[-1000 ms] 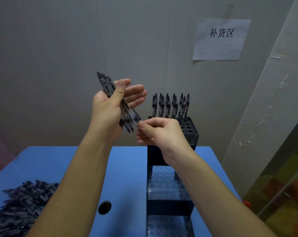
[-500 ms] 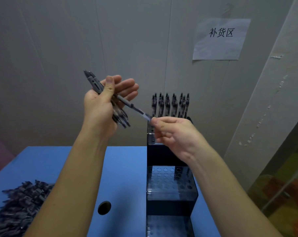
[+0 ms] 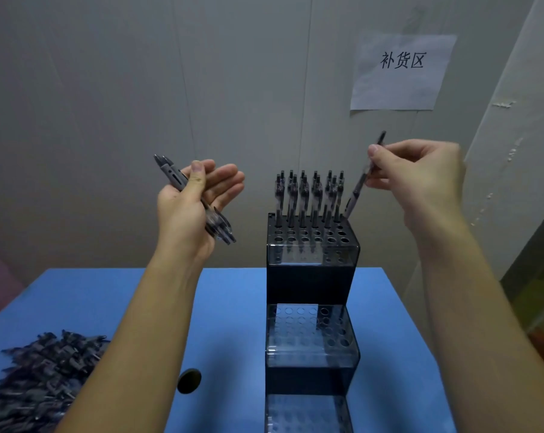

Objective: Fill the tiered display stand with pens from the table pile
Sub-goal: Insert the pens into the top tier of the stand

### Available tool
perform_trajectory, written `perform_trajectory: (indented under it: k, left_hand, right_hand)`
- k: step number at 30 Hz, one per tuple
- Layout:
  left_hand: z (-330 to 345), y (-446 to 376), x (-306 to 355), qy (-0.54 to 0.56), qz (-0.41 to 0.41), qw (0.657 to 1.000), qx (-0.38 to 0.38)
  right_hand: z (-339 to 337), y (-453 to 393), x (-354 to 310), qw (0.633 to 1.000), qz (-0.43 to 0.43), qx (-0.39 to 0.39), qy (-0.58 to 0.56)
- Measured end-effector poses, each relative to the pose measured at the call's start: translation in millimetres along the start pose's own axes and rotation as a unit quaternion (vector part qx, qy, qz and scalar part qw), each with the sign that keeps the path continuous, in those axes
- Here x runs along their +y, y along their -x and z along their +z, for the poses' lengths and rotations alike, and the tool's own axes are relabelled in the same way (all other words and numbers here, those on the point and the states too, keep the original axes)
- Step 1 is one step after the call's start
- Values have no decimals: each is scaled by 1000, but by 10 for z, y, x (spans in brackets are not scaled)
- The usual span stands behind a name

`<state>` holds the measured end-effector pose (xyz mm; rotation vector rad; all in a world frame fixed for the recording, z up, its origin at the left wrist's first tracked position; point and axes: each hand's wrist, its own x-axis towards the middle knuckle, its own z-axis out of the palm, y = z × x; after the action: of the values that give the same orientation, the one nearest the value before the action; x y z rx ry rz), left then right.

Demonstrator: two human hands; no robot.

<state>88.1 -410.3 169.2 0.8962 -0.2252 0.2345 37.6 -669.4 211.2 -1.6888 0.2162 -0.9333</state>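
Pen to top tier, far-right hole

My right hand (image 3: 420, 179) pinches one pen (image 3: 363, 179), tip slanting down-left at stand (image 3: 311, 276); left hand (image 3: 186, 210) clasps spares (image 3: 195, 198).

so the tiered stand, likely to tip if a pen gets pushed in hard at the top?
Probably not easily: the tiered stand steps forward in lower tiers, giving a deep base on the blue table. Sideways it looks narrow and tall, so a lateral shove from the right hand seems riskier. It looks like plastic, likely light.

A paper sheet (image 3: 402, 71) taped to the wall reads "补货区" in black characters.
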Motion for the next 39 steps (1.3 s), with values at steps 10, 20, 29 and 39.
perform_trajectory:
  k: [10,20,29,39]
  left_hand:
    - [0,45,-74,-25,-4,1000,4]
    - [7,70,-62,-100,21,995,-18]
    - [47,104,-41,-110,27,993,-44]
    - [68,152,3,-104,24,993,-53]
  right_hand:
    - [195,-15,206,994,-34,11,102]
    - [241,46,244,975,-30,-51,213]
    - [225,45,309,963,-28,-56,263]
    - [180,119,252,914,-20,-89,396]
